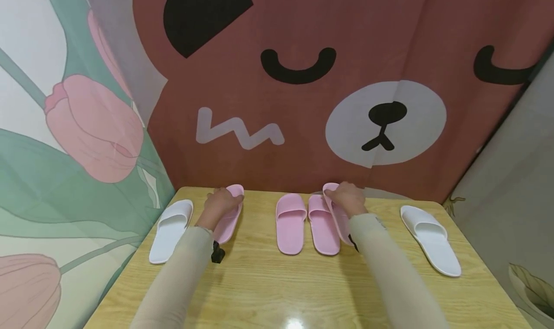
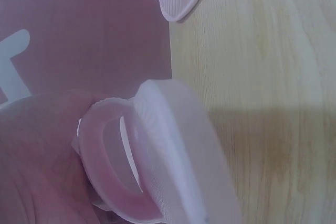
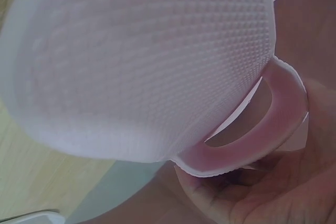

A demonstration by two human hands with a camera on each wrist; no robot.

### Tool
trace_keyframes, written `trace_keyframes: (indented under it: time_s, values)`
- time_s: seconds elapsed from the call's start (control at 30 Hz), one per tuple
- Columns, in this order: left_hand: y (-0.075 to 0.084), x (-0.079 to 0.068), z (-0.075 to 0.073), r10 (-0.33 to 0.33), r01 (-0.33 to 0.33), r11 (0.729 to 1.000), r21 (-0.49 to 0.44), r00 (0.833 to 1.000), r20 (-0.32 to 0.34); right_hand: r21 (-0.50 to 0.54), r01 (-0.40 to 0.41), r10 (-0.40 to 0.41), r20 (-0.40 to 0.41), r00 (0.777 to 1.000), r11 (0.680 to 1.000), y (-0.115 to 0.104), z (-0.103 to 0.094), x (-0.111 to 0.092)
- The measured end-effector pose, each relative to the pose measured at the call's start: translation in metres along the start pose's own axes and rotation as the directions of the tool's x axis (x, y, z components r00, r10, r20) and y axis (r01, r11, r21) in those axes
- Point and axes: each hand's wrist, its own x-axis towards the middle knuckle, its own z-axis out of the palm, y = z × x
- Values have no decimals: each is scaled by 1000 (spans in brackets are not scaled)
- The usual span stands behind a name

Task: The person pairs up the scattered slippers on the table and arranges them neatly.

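On the left, my left hand (image 1: 220, 203) grips a pink slipper (image 1: 228, 224) around its strap. The left wrist view shows that slipper tipped on its side, with the strap loop (image 2: 97, 153) against my palm. My right hand (image 1: 349, 198) holds another pink slipper (image 1: 340, 219) by the strap, its textured sole (image 3: 147, 66) filling much of the right wrist view. This slipper is tilted and overlaps the right edge of a pink slipper (image 1: 324, 233) on the table. A further pink slipper (image 1: 290, 233) lies just left of that one, toe toward the wall.
A white slipper (image 1: 166, 240) lies at the table's left edge, beside my left forearm. Another white slipper (image 1: 437, 247) is angled near the right edge. Behind the wooden table (image 1: 268, 290) hangs a brown bear-print cloth (image 1: 242, 170), with floral cloth (image 1: 26, 175) at the left.
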Motion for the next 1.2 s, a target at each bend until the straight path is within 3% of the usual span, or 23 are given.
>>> trace_keyframes:
  time_s: [0.47, 0.73, 1.2]
  values:
    - [-2, -1, -2, -4, 4, 1000, -1, 1000, 9, 21, -6, 5, 10, 1000, 1000, -20, 3, -6]
    - [-4, -4, -3, -8, 8, 1000, 11, 999, -32, 15, 50, -50, 0, 999, 999, -36, 3, -9]
    - [-10, -4, -7, -7, 7, 1000, 10, 1000, -6, -14, 48, -48, 2, 999, 999, -59, 8, -11]
